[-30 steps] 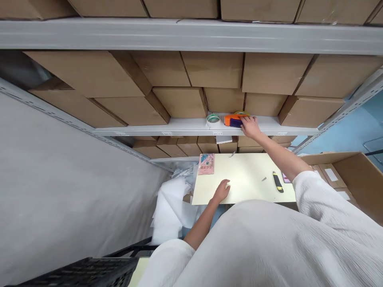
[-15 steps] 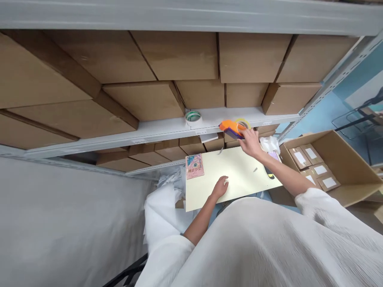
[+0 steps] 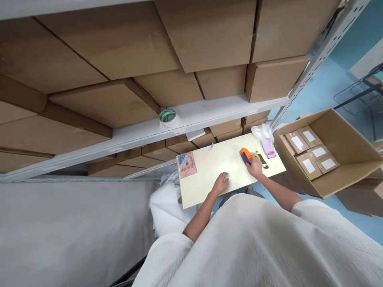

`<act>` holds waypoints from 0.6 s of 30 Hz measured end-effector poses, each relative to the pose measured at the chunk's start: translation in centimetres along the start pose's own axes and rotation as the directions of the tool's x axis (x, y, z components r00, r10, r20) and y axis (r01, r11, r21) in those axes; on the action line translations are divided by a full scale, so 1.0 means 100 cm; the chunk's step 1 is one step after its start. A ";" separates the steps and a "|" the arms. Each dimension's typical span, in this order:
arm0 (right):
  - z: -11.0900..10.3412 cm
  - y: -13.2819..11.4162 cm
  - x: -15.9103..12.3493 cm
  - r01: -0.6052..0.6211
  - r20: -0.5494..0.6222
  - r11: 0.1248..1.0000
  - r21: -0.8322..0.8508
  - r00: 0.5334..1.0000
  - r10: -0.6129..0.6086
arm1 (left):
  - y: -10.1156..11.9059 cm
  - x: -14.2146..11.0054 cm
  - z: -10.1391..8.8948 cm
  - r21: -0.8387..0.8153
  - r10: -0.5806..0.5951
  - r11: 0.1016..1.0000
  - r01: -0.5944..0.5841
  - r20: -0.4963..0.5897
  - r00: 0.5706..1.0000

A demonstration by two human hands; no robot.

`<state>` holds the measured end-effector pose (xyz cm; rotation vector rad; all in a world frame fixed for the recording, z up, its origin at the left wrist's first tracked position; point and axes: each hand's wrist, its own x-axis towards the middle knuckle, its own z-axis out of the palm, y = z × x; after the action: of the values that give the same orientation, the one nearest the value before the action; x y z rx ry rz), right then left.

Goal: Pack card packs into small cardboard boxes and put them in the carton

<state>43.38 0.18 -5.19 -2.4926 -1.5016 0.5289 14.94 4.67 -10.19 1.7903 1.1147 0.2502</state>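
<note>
My right hand (image 3: pixel 255 168) is closed round an orange and blue tape dispenser (image 3: pixel 245 155), which is low over the pale yellow table top (image 3: pixel 215 165). My left hand (image 3: pixel 220 183) rests on the table's near edge with its fingers curled and nothing in them. A small pink book (image 3: pixel 186 165) lies at the table's left end. A yellow and black utility knife (image 3: pixel 263 160) lies just right of the dispenser.
A roll of green-cored tape (image 3: pixel 167 116) sits on the grey shelf (image 3: pixel 209 113) among brown cartons. An open cardboard box (image 3: pixel 344 135) with several small labelled parcels stands to the right. White foam sheets (image 3: pixel 163 207) lie on the floor at the left.
My right hand has lifted the tape dispenser off the shelf and brought it down to the table. My left hand has stayed put. The view has swung to the right.
</note>
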 end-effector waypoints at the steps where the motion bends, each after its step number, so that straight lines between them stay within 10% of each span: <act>1: 0.006 0.007 -0.001 -0.017 0.007 1.000 -0.004 1.000 0.017 | -0.002 -0.003 0.001 0.007 -0.010 1.000 0.010 0.007 1.000; 18: 0.025 0.025 -0.002 -0.112 0.131 0.994 -0.011 0.985 0.112 | 0.002 -0.006 0.010 0.047 -0.037 0.998 0.035 0.038 0.999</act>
<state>44.40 -1.24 -8.31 -2.6027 -1.4125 0.7221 15.28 3.58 -10.36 1.8066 1.1325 0.1683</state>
